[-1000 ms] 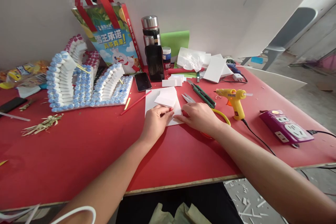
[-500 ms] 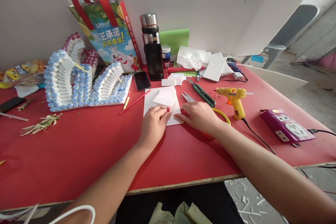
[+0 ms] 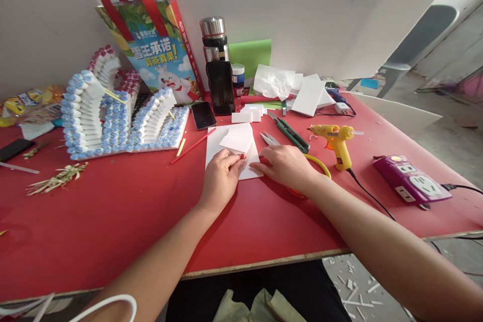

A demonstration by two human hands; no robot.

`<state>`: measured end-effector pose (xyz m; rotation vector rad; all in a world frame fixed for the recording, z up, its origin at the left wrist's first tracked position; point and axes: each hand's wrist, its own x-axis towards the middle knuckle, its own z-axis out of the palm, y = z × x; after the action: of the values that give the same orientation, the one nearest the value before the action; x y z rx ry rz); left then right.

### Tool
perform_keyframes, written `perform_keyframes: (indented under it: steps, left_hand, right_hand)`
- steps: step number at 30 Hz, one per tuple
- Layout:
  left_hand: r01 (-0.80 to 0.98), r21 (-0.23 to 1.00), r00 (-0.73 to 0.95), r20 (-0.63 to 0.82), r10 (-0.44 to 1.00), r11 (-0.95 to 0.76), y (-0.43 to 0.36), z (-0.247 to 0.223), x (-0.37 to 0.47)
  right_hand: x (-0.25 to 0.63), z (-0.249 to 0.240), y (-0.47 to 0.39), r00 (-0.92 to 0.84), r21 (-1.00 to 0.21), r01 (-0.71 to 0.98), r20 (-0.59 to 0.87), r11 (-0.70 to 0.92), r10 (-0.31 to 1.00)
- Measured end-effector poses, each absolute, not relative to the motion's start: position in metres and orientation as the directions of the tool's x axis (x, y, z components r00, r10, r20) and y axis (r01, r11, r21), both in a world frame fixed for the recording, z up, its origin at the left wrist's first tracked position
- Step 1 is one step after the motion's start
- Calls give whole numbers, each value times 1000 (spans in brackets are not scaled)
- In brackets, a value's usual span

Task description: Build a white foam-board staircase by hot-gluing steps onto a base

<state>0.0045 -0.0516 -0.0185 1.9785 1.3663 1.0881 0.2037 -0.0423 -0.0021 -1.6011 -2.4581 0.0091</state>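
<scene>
My left hand (image 3: 222, 176) pinches a small red piece (image 3: 243, 156) between thumb and fingers, at the near edge of a small white block (image 3: 237, 139). That block lies on a flat white sheet (image 3: 213, 141) on the red table. My right hand (image 3: 283, 163) rests at the sheet's right edge, with thumb and forefinger apart, over the handles of the scissors (image 3: 270, 139). Nothing shows between its fingers. To the left of the sheet lies a thin red stick (image 3: 193, 146).
A green cutter (image 3: 290, 133), a yellow glue gun (image 3: 337, 142) and a purple power strip (image 3: 413, 181) lie to the right. White-and-blue models (image 3: 86, 115), a phone (image 3: 204, 115) and a steel flask (image 3: 214, 35) stand or lie at the back left.
</scene>
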Motion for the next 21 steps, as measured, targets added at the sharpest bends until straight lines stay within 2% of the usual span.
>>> perform_keyframes:
  steps: [15, 17, 21]
  left_hand:
    - [519, 794, 156, 274, 949, -315, -52, -17, 4]
    - [455, 840, 150, 254, 956, -294, -55, -11, 3]
    - [244, 945, 182, 176, 968, -217, -63, 4, 0]
  right_hand:
    - [202, 4, -43, -373, -101, 917, 128, 386, 919]
    - [205, 12, -49, -330, -50, 940, 121, 337, 936]
    - [218, 29, -68, -174, 148, 976, 84, 161, 981]
